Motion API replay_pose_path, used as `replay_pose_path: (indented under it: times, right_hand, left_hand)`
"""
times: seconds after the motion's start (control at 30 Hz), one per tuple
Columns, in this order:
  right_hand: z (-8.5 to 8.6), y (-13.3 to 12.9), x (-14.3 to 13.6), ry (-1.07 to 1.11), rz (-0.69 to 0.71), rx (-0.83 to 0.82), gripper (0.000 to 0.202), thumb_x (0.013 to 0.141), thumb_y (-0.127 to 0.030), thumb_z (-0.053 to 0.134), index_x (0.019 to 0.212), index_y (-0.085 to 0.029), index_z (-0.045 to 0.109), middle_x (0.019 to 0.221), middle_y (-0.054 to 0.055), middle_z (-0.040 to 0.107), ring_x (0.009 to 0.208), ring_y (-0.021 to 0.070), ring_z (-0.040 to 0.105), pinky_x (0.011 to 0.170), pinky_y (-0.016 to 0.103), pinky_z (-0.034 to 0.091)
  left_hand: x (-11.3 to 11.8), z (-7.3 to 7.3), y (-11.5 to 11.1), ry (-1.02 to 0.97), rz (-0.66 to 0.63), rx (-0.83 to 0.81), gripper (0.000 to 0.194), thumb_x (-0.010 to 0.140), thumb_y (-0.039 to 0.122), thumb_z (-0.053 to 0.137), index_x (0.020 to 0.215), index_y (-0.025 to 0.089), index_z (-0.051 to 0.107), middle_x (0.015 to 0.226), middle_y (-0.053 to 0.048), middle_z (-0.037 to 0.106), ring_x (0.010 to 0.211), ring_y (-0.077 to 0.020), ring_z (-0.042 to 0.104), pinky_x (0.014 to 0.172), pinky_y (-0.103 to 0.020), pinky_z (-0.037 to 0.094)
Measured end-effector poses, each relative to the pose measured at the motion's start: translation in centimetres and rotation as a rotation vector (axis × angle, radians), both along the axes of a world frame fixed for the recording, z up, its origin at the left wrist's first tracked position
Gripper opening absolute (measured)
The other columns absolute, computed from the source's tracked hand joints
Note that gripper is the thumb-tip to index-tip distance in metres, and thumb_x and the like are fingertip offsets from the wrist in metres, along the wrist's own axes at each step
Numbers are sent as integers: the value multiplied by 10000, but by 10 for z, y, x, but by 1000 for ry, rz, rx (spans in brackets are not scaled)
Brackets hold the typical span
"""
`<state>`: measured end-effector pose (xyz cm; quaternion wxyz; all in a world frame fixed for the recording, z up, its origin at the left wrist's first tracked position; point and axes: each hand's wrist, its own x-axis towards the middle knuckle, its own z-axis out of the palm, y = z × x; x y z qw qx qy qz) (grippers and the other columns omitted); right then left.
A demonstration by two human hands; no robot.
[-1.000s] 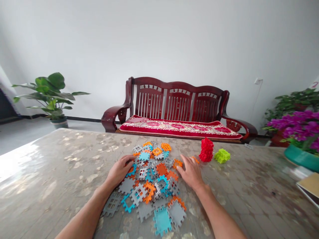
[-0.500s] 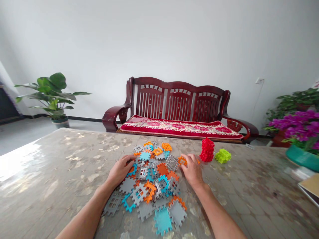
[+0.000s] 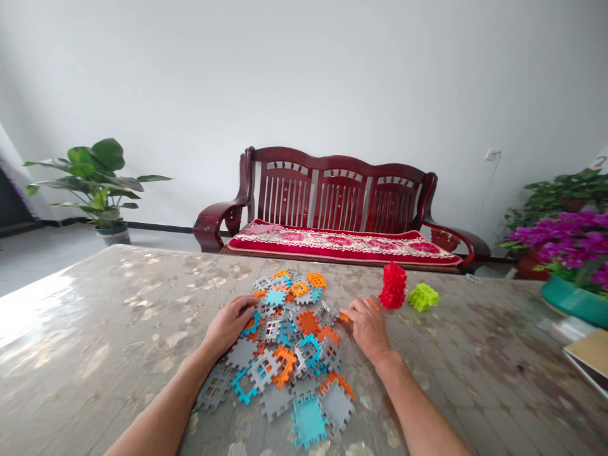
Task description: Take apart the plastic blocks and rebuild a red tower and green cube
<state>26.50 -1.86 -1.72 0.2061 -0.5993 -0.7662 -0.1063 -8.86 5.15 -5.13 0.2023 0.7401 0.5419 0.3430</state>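
Note:
A loose pile of notched plastic building tiles in grey, blue and orange lies on the table; a plain blue tile [image 3: 308, 418] and a grey window tile [image 3: 265, 370] are among them. My left hand [image 3: 232, 320] rests at the pile's left edge, fingers bent loosely and apart, beside a blue and orange tile [image 3: 250, 324]. On the right side, my right hand [image 3: 367, 323] has its fingers closed over an orange tile [image 3: 344, 318], mostly hidden beneath them. A grey frame tile [image 3: 326, 313] lies just left of those fingers.
Beyond my right hand stand a red bumpy block stack [image 3: 392, 285] and a lime-green bumpy cluster [image 3: 423, 297]. A teal flower pot [image 3: 572, 301] and a brown book-like item [image 3: 589, 351] sit at the table's right. Behind the table is a wooden bench [image 3: 339, 196].
My right hand has shifted slightly toward me and covers more of the orange tile, whose visible part has moved nearer. My left hand stays in place.

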Motion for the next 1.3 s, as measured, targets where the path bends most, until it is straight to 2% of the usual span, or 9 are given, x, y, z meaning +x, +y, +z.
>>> replay_pose_path:
  times: [0.13, 0.27, 0.47, 0.67, 0.8, 0.9, 1.1, 1.2, 1.3]
  right_hand:
    - [5, -1, -5, -91, -1, -31, 376, 904, -90, 471, 978, -325, 754, 932, 40, 647, 906, 209, 493, 779, 327, 367]
    - [6, -1, -10, -149, -14, -54, 410, 872, -38, 488, 1000, -335, 740, 925, 42, 643, 914, 230, 485, 748, 330, 347]
    - [4, -5, -14, -145, -39, -61, 391, 862, -56, 518, 1039, -337, 724, 917, 53, 644, 912, 240, 499, 750, 333, 362]
    - [-11, -2, -4, 98, -58, -36, 398, 847, -36, 462, 1009, -276, 735, 965, 60, 657, 950, 217, 559, 818, 305, 437]
    - [-21, 1, 3, 316, 0, -53, 567, 674, 66, 398, 1054, -215, 712, 1124, 70, 672, 1080, 204, 588, 947, 319, 459]
    - [-23, 1, 3, 374, -16, -32, 616, 608, 43, 415, 1110, -192, 683, 1198, 85, 658, 1159, 216, 574, 1040, 366, 427]
    - [-27, 2, -3, 313, -83, -65, 466, 776, -186, 565, 1235, -127, 621, 1240, 144, 641, 1197, 269, 555, 1062, 399, 421]
    - [-30, 4, -3, 291, -106, -51, 460, 806, -198, 564, 1262, -146, 603, 1225, 133, 654, 1179, 263, 573, 1039, 391, 441]
    - [-31, 7, 1, 288, -90, 44, 480, 803, -192, 569, 1281, -163, 585, 1205, 126, 666, 1145, 263, 595, 1013, 404, 463]
  left_hand:
    - [0, 0, 0, 12, 0, -3, 349, 861, 396, 462, 1069, 256, 705, 1152, -28, 711, 1093, -233, 632, 1012, -346, 451]
    - [0, 1, 0, 15, 5, 4, 355, 861, 402, 462, 1068, 256, 710, 1142, -24, 715, 1084, -232, 637, 993, -343, 463]
    - [1, 2, -1, 17, 6, 2, 353, 858, 406, 461, 1056, 254, 710, 1146, -26, 716, 1090, -232, 634, 1012, -347, 454]
    - [1, 3, -1, 10, 6, 11, 341, 856, 394, 469, 1053, 259, 712, 1138, -24, 717, 1078, -229, 639, 1002, -342, 460]
    - [1, 3, -2, 15, 3, 12, 342, 867, 400, 461, 1054, 257, 710, 1146, -21, 712, 1081, -224, 640, 991, -329, 463]
    - [1, 2, -1, 15, 3, 9, 342, 871, 402, 463, 1057, 258, 711, 1144, -19, 712, 1081, -224, 641, 990, -327, 463]
    - [0, 2, -1, 12, -1, 8, 344, 866, 397, 470, 1068, 259, 713, 1148, -20, 713, 1087, -231, 639, 1002, -335, 457]
    - [0, 1, 0, 8, -9, 3, 357, 867, 401, 462, 1076, 252, 709, 1157, -29, 708, 1097, -233, 632, 1017, -345, 447]
    - [0, 1, 1, 5, -5, -5, 372, 859, 402, 453, 1077, 240, 708, 1156, -40, 707, 1098, -236, 629, 1017, -351, 447]
